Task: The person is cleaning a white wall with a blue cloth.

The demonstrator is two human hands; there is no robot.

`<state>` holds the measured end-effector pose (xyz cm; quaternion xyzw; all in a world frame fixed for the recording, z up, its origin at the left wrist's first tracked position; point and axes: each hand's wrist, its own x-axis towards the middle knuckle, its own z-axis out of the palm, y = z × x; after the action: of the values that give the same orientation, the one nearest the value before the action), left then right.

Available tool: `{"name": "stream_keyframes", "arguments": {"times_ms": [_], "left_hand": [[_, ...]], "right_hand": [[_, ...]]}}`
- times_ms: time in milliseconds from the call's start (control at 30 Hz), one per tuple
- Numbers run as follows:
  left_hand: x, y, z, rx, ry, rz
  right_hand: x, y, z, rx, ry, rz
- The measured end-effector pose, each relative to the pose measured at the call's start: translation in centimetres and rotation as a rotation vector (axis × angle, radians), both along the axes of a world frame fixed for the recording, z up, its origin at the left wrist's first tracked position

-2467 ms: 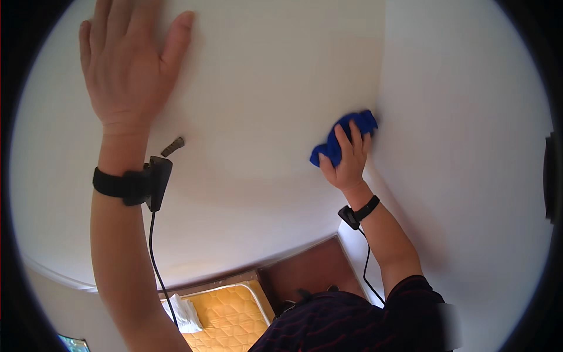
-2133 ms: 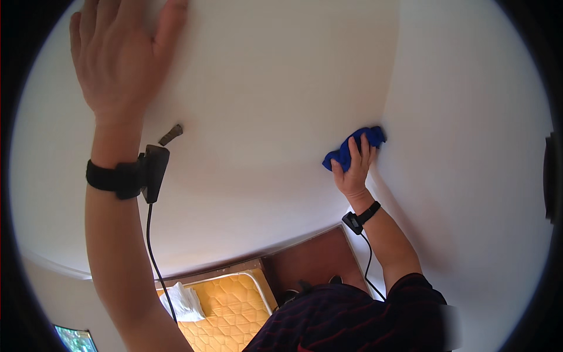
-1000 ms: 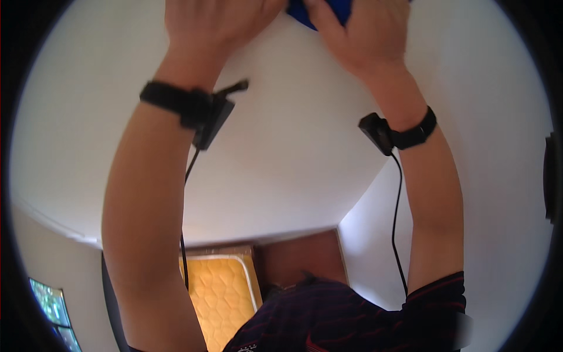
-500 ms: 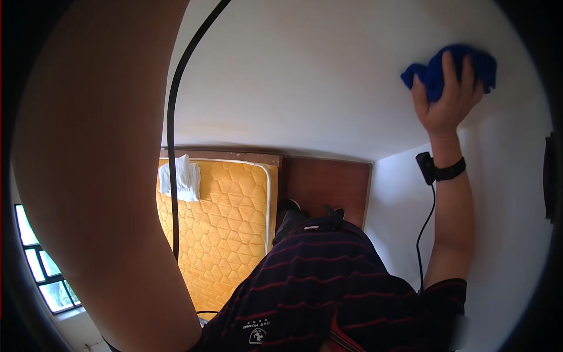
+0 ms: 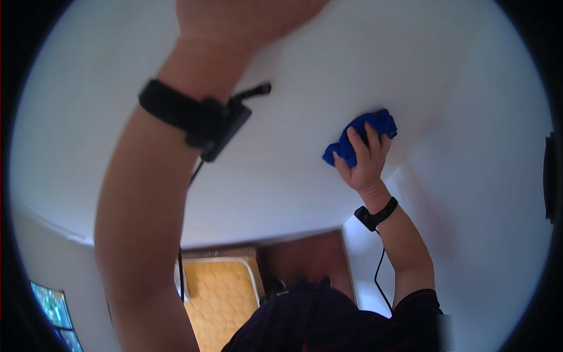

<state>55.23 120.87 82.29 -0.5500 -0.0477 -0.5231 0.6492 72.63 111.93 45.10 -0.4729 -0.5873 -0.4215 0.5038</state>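
A crumpled blue cloth (image 5: 362,136) lies flat against the white wall (image 5: 281,176), under my right hand (image 5: 365,164). The fingers and thumb of that hand spread over the cloth and hold it to the surface. My left hand (image 5: 243,23) is raised high at the upper edge, close in front of the camera. Its fingers run out of the picture, so whether it touches or holds anything is hidden. Both wrists wear a black strap with a small device; the left strap (image 5: 176,111) and the right strap (image 5: 384,214) each trail a thin cable.
Below is a bed with a yellow quilted mattress (image 5: 220,299), beside a brown floor (image 5: 308,258) where my feet stand. A side wall (image 5: 481,234) meets the wiped wall at a corner on the right. A window (image 5: 56,308) shows at lower left.
The cloth and my right hand now appear lower and further left, nearer the wall's middle. My left wrist and part of the hand have come into view. The whole view has tilted upward.
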Motion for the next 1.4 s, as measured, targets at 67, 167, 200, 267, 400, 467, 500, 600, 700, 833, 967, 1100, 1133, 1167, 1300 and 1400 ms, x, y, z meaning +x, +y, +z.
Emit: {"name": "stream_keyframes", "arguments": {"times_ms": [67, 167, 200, 267, 400, 467, 500, 600, 700, 833, 967, 1100, 1133, 1167, 1300, 1400], "left_hand": [[-0.5, -5.9, -2.5, -0.148, 0.035, 0.003], [-0.7, -8.0, -6.0, -0.376, 0.079, 0.046], [-0.8, -7.7, -7.4, -0.41, 0.089, -0.049], [-2.4, -9.9, -8.6, -0.441, 0.136, -0.182], [-4.2, -10.2, -15.0, -0.458, 0.226, -0.146], [-5.2, -9.5, -18.4, -0.436, 0.151, -0.05], [-5.8, -9.1, -19.3, -0.426, 0.158, -0.059], [-6.3, -8.4, -20.6, -0.46, 0.102, 0.019], [-5.8, -8.9, -20.9, -0.454, 0.096, 0.034], [-6.1, -9.2, -19.8, -0.48, 0.094, 0.02], [-6.5, -9.6, -19.0, -0.454, 0.06, 0.063], [-6.5, -8.7, -18.6, -0.394, 0.041, 0.026], [-6.4, -8.6, -18.8, -0.406, 0.036, 0.041], [-6.2, -8.5, -18.8, -0.414, 0.027, 0.055], [-5.2, -7.8, -19.6, -0.458, -0.006, 0.167], [-5.4, -6.7, -20.4, -0.456, -0.009, 0.207]], "right_hand": [[-0.9, -0.8, 2.4, 0.087, 0.059, -0.013], [-1.7, -1.4, 6.4, 0.205, 0.104, 0.007], [-1.9, -1.5, 7.5, 0.23, 0.114, 0.025], [-3.5, -3.4, 11.0, 0.3, 0.115, 0.1], [-2.9, -2.7, 11.9, 0.413, 0.141, 0.091], [-2.9, -2.2, 11.2, 0.415, 0.12, 0.073], [-3.0, -2.2, 11.4, 0.408, 0.106, 0.068], [-3.5, -2.2, 10.9, 0.442, 0.101, -0.018], [-3.4, -1.9, 10.3, 0.449, 0.104, -0.024], [-2.7, -1.9, 9.7, 0.385, 0.066, 0.002], [-2.9, -1.6, 9.5, 0.377, 0.031, 0.057], [-2.9, -0.7, 8.8, 0.34, 0.054, 0.091], [-2.7, -0.4, 7.9, 0.317, 0.048, 0.117], [-2.3, 0.0, 7.3, 0.299, 0.039, 0.143], [-0.9, 1.4, 3.0, 0.242, 0.045, 0.181], [-1.3, 3.2, -1.0, 0.178, 0.073, 0.227]]}}
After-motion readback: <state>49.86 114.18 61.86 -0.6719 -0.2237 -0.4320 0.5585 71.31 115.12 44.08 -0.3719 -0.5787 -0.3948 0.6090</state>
